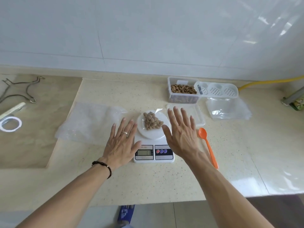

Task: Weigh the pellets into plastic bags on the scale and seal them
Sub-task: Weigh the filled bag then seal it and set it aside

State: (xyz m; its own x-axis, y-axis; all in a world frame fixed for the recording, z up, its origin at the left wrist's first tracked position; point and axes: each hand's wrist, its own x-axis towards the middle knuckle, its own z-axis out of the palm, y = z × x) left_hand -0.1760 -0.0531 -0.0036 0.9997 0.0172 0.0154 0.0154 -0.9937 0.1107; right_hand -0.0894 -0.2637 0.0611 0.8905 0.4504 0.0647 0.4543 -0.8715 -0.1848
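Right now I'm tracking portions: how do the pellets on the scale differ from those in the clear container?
The pellets on the scale form a small flat heap inside a plastic bag; the pellets in the clear container are a larger, deeper batch, loose. The first sit between both hands, the second farther back on the right. Both are brown and look alike.

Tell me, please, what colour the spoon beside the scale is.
Orange; the spoon shows in the head view.

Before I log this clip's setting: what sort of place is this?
Probably a home kitchen: a speckled beige stone countertop against a white tiled wall, with a white digital kitchen scale and a yellow hose.
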